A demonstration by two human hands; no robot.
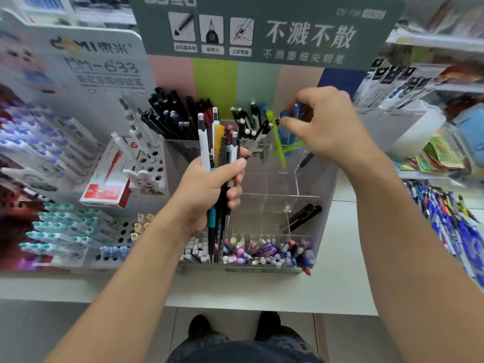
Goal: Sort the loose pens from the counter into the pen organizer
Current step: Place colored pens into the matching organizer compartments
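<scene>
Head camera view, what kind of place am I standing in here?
Most likely a stationery shop's pen aisle. A branded display board advertises pens, a clear pen organizer holds sorted stock, and racks of packaged pens fill the shelf alongside.

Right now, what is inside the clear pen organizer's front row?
The pen organizer's front row holds colourful pens and pale ones; the left hand's pens cover part of it.

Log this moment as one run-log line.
left hand: holds pen bundle upright | right hand: pinches blue pen over pen organizer back compartment | phase: sorting underway
</scene>
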